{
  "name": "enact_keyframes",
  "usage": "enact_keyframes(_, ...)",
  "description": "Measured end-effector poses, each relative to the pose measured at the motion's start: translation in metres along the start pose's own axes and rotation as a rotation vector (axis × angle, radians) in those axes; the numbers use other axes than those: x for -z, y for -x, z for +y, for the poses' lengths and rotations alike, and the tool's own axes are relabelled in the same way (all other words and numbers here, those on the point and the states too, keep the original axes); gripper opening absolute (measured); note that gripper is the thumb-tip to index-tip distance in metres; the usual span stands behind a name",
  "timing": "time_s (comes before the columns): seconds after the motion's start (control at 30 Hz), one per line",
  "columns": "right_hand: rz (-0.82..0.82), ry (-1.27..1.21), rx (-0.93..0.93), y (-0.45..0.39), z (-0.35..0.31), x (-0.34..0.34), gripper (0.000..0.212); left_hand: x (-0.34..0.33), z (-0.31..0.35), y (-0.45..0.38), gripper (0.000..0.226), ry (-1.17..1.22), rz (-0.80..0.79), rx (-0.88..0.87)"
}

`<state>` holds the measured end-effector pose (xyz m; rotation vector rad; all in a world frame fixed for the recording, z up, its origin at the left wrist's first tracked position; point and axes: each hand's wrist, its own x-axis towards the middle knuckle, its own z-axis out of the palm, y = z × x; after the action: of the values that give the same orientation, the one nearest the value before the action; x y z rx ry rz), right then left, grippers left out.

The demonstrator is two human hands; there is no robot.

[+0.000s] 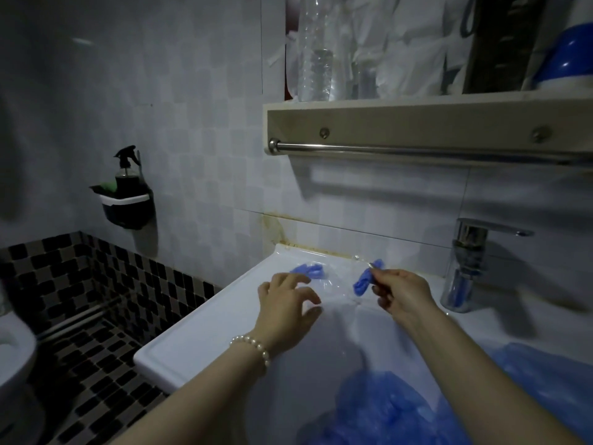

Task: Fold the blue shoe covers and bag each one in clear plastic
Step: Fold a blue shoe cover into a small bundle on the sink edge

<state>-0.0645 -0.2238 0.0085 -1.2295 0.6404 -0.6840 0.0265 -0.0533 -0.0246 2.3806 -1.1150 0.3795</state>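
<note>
On the slick white counter (205,329), the right hand (402,295) pinches a folded cover (364,282) that could unroll, while the left hand (287,305) spreads wide over clear plastic (333,289).

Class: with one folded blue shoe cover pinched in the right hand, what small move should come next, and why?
Probably set it down beside the bagged shoe cover. The right hand pinches a folded shoe cover that seems already inside clear plastic, while the left hand hovers open over the basin ledge.

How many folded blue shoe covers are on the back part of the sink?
2. One folded shoe cover lies at the back left, beyond the left hand. The other is pinched by the right hand. Unfolded ones are heaped in front; their number is unclear.
</note>
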Motion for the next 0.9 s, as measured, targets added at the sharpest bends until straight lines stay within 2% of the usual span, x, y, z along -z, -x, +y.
enact_keyframes(0.1, -0.031, 0.08, -0.037, -0.006, 0.011, -0.003, 0.014, -0.014, -0.004, -0.005, 0.032, -0.152, -0.071, -0.161)
enact_keyframes(0.27, -0.048, 0.214, -0.006, -0.01, 0.024, -0.006, 0.015, -0.025, -0.013, -0.008, 0.033, -0.105, -0.16, -0.127)
enact_keyframes(0.4, -0.111, 0.345, -0.016, -0.003, 0.035, -0.009, 0.03, -0.026, -0.015, -0.005, 0.034, -0.068, -0.06, -0.136)
enact_keyframes(0.57, -0.293, 0.502, -0.069, 0.01, 0.043, -0.025, 0.023, -0.02, -0.017, -0.003, 0.014, -0.101, 0.091, -0.203)
enact_keyframes(0.63, -0.325, 0.531, -0.077, 0.018, 0.043, -0.034, 0.021, -0.021, -0.022, -0.003, 0.019, -0.043, 0.114, -0.18)
enact_keyframes(0.7, -0.252, 0.52, -0.021, 0.023, 0.044, -0.044, 0.017, -0.018, -0.02, -0.001, 0.018, 0.044, 0.156, -0.164)
enact_keyframes(0.8, -0.076, 0.54, 0.133, 0.022, 0.045, -0.057, 0.014, -0.013, -0.009, 0.002, 0.03, 0.143, 0.289, -0.232)
enact_keyframes(0.9, 0.034, 0.512, 0.167, 0.017, 0.05, -0.065, 0.024, -0.012, -0.008, 0.0, 0.026, 0.243, 0.188, -0.213)
